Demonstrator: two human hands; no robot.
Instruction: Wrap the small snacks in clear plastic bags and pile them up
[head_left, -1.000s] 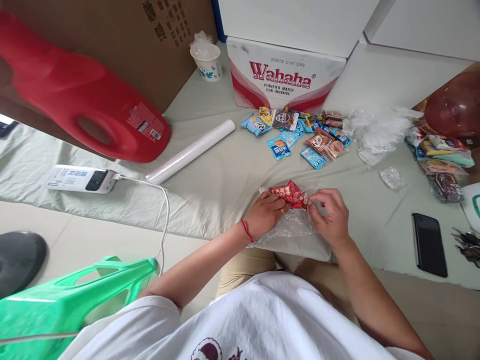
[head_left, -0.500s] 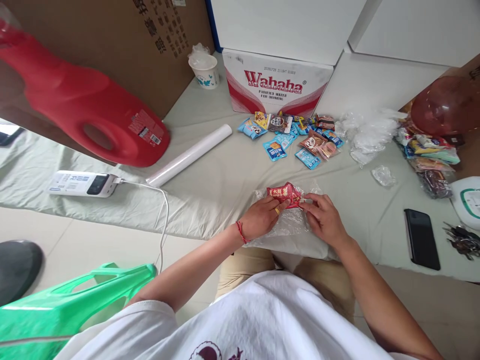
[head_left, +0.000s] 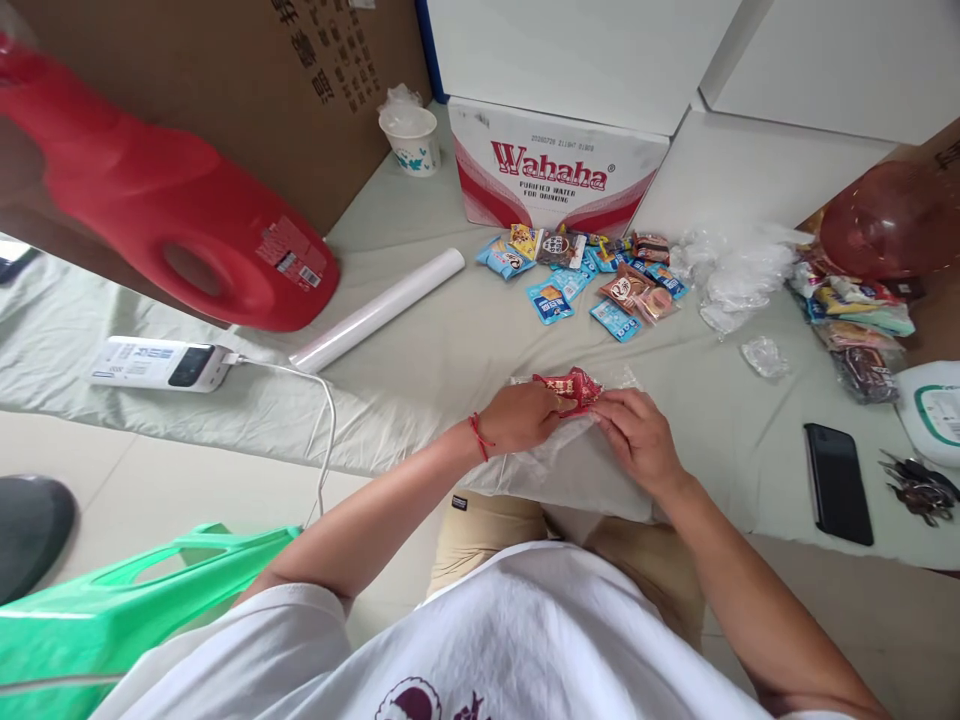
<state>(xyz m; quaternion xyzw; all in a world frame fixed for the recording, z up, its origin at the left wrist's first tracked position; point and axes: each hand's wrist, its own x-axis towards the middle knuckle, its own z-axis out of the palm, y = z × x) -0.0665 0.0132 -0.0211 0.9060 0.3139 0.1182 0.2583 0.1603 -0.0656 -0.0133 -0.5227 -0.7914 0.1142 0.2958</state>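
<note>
One left hand (head_left: 525, 418), fingers together, and a pinching right hand (head_left: 641, 435) secure a red packet (head_left: 571, 387) by the desk's near edge (head_left: 750, 505). Tugging could tear clear film (head_left: 553, 447).

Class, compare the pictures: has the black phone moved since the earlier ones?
No. The black phone lies just left of the keys, near the front edge of the cloth, as before; only the camera's view has shifted.
</note>
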